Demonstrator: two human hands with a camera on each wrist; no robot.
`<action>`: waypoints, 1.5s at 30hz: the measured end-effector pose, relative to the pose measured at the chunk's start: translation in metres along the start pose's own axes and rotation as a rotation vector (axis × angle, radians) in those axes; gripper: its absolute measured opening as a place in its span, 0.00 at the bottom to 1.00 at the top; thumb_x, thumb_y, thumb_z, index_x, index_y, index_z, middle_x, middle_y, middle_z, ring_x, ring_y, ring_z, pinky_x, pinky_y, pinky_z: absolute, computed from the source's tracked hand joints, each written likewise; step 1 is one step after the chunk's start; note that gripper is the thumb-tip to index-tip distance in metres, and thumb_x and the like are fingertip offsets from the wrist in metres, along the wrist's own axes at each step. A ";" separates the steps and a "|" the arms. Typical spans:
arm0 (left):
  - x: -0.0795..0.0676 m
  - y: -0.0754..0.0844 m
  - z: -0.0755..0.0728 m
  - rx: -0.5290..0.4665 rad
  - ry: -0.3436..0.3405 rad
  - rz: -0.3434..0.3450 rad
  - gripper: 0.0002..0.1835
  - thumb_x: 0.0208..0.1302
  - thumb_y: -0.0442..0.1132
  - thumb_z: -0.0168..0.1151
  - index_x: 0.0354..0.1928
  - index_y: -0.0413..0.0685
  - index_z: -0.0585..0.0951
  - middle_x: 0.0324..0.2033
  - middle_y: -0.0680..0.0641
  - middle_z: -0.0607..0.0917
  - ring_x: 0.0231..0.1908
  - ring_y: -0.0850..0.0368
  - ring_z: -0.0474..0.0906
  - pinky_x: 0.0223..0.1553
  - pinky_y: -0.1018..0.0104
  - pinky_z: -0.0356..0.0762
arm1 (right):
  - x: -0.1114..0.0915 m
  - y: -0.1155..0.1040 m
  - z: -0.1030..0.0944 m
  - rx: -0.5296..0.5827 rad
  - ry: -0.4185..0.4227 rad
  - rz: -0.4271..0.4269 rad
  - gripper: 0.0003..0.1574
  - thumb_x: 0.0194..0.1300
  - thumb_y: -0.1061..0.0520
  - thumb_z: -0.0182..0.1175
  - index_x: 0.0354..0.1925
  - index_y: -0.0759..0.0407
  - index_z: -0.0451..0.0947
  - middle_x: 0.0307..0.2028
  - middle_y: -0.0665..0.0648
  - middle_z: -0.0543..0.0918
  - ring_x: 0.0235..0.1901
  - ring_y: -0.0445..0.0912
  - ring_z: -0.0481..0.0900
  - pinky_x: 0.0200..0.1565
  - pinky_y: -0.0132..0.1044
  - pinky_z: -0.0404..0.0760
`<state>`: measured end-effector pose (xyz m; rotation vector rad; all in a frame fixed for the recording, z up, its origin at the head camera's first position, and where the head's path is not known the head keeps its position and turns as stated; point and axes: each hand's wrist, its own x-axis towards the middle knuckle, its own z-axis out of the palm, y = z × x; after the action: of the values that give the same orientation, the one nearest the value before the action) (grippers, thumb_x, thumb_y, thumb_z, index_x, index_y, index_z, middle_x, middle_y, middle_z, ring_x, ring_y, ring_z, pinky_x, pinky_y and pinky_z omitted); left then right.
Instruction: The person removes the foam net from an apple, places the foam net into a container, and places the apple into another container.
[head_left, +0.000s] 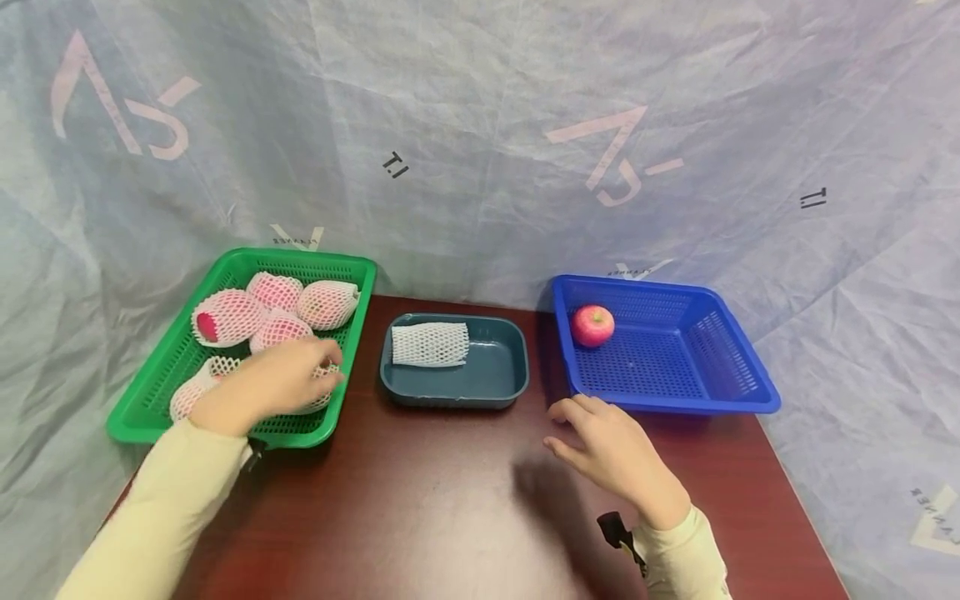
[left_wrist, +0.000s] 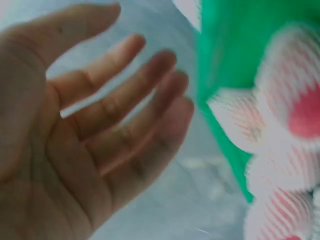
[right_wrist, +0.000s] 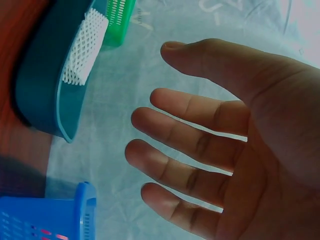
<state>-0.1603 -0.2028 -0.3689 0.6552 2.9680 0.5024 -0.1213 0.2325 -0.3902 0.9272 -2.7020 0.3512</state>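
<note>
Over the green basket [head_left: 123, 425] at the left, my left hand [head_left: 273, 377] hovers with loosely bent fingers and nothing in its grasp. Several apples in foam net sleeves [head_left: 232, 315] fill that basket, and the hand and forearm hide some of them in the head view. In the left wrist view the palm is bare and sleeved apples [left_wrist: 285, 170] lie beyond the fingertips. My right hand [head_left: 611, 450] hangs above the table in front of the blue basket [head_left: 660, 404], fingers relaxed, holding nothing. One bare red apple [head_left: 593, 326] sits in the blue basket's left back corner.
Between the baskets stands a dark teal tray [head_left: 453, 400] with a flattened white foam net sleeve [head_left: 430, 345] inside it. The reddish-brown table [head_left: 420, 500] runs back to a grey cloth [head_left: 480, 150] hanging behind everything.
</note>
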 end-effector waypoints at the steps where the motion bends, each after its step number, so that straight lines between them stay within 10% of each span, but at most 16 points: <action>1: 0.005 -0.009 -0.003 0.000 -0.018 -0.028 0.11 0.67 0.42 0.64 0.43 0.42 0.82 0.37 0.47 0.84 0.37 0.51 0.81 0.41 0.48 0.79 | -0.001 0.000 0.000 0.002 -0.009 0.000 0.19 0.56 0.49 0.74 0.42 0.54 0.81 0.35 0.47 0.81 0.34 0.43 0.81 0.36 0.42 0.80; 12: 0.028 -0.062 0.002 -0.011 -0.233 -0.266 0.23 0.64 0.55 0.65 0.23 0.44 0.73 0.20 0.47 0.72 0.24 0.52 0.70 0.29 0.57 0.71 | -0.010 0.005 0.005 0.090 -0.075 -0.031 0.16 0.64 0.48 0.68 0.45 0.55 0.82 0.37 0.49 0.81 0.38 0.42 0.81 0.40 0.42 0.81; 18: 0.032 -0.058 0.002 0.013 -0.330 -0.269 0.34 0.61 0.56 0.67 0.44 0.25 0.74 0.34 0.38 0.80 0.38 0.41 0.78 0.44 0.43 0.77 | -0.011 0.005 0.007 0.112 -0.087 -0.043 0.14 0.65 0.48 0.67 0.45 0.54 0.82 0.37 0.49 0.82 0.38 0.42 0.81 0.40 0.42 0.81; 26: 0.037 -0.060 0.009 -0.159 -0.466 -0.351 0.49 0.59 0.55 0.68 0.62 0.19 0.58 0.50 0.27 0.74 0.31 0.44 0.80 0.25 0.54 0.80 | -0.013 0.005 0.012 0.139 -0.110 -0.038 0.13 0.67 0.48 0.66 0.45 0.53 0.81 0.39 0.48 0.82 0.40 0.41 0.81 0.42 0.41 0.81; 37: 0.024 -0.064 0.007 -0.112 -0.437 -0.332 0.38 0.49 0.53 0.71 0.50 0.30 0.67 0.40 0.36 0.77 0.30 0.47 0.78 0.33 0.52 0.77 | -0.016 0.003 0.013 0.173 -0.142 -0.037 0.12 0.68 0.48 0.65 0.45 0.51 0.80 0.39 0.48 0.83 0.40 0.43 0.82 0.42 0.41 0.81; 45: 0.011 -0.045 -0.018 0.117 -0.236 -0.214 0.38 0.42 0.57 0.75 0.41 0.27 0.76 0.36 0.31 0.73 0.38 0.38 0.74 0.38 0.42 0.77 | -0.018 0.001 0.013 0.180 -0.147 -0.044 0.12 0.68 0.47 0.65 0.45 0.51 0.80 0.39 0.48 0.82 0.40 0.44 0.82 0.42 0.41 0.81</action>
<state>-0.1901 -0.2422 -0.3663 0.3673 2.8116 0.2198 -0.1103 0.2392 -0.4086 1.1004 -2.8129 0.5443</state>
